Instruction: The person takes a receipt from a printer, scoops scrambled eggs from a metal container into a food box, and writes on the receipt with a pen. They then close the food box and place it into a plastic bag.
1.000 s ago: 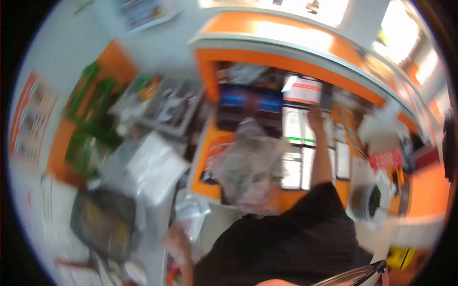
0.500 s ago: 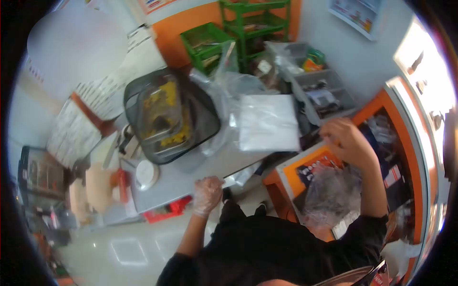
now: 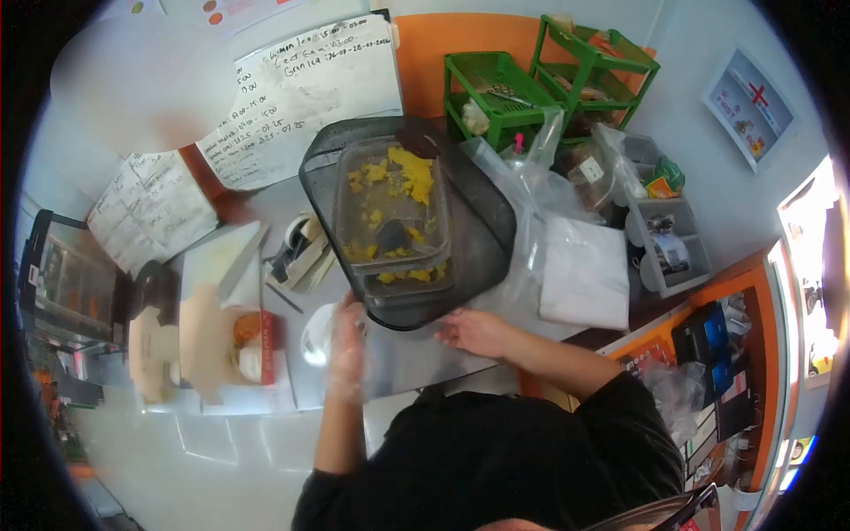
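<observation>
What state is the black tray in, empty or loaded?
Loaded: the tray carries a clear container with yellow food showing.

From above the wearer's torso (image 3: 496,460), 1 head-worn camera faced forward and downward. Its rounded field, dark at the corners, set the left hand (image 3: 346,350) and right hand (image 3: 478,334) at close range near the centre, the counter (image 3: 398,354) below them and the wall (image 3: 691,53) beyond.

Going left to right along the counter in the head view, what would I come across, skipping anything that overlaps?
Open cartons → black tray → white stack → gray organizer.
</observation>
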Demonstrator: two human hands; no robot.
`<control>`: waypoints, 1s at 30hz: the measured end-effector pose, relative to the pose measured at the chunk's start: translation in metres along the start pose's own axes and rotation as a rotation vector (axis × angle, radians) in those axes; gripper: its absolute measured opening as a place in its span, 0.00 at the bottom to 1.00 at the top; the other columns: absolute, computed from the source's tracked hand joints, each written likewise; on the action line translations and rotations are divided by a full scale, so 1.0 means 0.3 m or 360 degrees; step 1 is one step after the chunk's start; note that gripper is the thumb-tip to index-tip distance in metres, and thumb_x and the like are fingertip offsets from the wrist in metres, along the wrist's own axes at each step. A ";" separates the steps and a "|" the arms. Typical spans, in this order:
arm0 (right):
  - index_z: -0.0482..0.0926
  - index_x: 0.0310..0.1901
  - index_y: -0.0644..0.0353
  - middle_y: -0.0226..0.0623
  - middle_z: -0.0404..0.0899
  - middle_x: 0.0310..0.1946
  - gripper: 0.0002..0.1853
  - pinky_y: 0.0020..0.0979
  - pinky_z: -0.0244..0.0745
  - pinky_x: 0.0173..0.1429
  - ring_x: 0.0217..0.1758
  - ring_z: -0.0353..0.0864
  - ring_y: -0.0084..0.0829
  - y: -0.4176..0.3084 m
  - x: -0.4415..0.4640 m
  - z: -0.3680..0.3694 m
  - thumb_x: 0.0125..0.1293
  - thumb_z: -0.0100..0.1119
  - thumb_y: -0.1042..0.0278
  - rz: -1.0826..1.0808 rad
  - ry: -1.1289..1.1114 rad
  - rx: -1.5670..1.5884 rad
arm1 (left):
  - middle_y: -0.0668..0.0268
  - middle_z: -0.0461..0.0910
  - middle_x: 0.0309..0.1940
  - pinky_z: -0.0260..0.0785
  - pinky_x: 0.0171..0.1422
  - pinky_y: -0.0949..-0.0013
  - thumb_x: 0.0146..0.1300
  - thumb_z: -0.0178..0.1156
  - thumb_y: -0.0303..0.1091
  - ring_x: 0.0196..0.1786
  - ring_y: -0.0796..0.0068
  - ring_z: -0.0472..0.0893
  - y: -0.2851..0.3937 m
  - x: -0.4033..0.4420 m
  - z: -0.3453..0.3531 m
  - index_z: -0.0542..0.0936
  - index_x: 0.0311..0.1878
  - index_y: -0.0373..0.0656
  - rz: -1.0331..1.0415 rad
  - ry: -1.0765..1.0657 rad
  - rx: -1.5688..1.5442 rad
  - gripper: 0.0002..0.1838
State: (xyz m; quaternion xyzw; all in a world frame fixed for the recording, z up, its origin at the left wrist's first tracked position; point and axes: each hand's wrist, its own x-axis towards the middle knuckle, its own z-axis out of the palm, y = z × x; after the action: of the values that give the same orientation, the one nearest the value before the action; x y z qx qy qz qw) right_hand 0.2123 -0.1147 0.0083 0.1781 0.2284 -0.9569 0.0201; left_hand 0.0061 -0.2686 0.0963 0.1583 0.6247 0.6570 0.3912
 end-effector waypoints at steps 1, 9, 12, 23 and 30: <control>0.71 0.54 0.59 0.42 0.75 0.52 0.14 0.35 0.75 0.51 0.48 0.79 0.36 0.034 0.024 0.009 0.69 0.51 0.68 -0.0198 0.0034 0.0173 | 0.64 0.66 0.63 0.47 0.72 0.61 0.63 0.53 0.47 0.68 0.69 0.61 0.062 -0.021 0.032 0.61 0.68 0.42 0.0022 -0.0055 -0.0066 0.33; 0.73 0.44 0.59 0.45 0.80 0.45 0.09 0.30 0.77 0.44 0.39 0.82 0.31 -0.348 0.015 0.454 0.73 0.46 0.64 -0.1457 -0.0209 0.0271 | 0.59 0.69 0.61 0.51 0.72 0.67 0.61 0.59 0.36 0.65 0.66 0.65 0.390 0.151 0.044 0.62 0.67 0.34 0.0412 -0.0613 -0.0010 0.33; 0.73 0.43 0.61 0.43 0.80 0.42 0.10 0.30 0.76 0.46 0.37 0.81 0.31 -0.578 0.055 0.645 0.73 0.47 0.63 -0.1681 -0.0129 0.0026 | 0.57 0.69 0.60 0.55 0.70 0.65 0.63 0.59 0.39 0.62 0.63 0.68 0.311 0.385 -0.025 0.62 0.67 0.35 0.1043 -0.0599 0.0262 0.32; 0.72 0.45 0.66 0.46 0.77 0.45 0.09 0.37 0.73 0.60 0.52 0.77 0.40 -1.084 0.452 0.897 0.68 0.52 0.69 -0.1370 -0.0415 -0.0567 | 0.43 0.69 0.58 0.69 0.57 0.58 0.50 0.67 0.55 0.53 0.44 0.75 0.234 0.497 0.013 0.57 0.68 0.36 0.0788 -0.0094 0.1877 0.49; 0.75 0.38 0.66 0.54 0.78 0.32 0.13 0.44 0.74 0.42 0.36 0.80 0.50 -0.628 0.298 0.568 0.66 0.45 0.65 -0.0249 0.0371 -0.3434 | 0.39 0.68 0.54 0.69 0.56 0.52 0.53 0.65 0.43 0.53 0.39 0.73 0.197 0.510 0.058 0.56 0.67 0.34 0.0673 0.0123 0.1977 0.43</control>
State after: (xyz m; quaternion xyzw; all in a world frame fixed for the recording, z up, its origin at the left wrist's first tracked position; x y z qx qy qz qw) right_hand 0.0495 -0.0180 0.1998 0.1414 0.9597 -0.2281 0.0831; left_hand -0.0991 -0.1424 0.1122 0.4504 0.8568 0.2420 0.0667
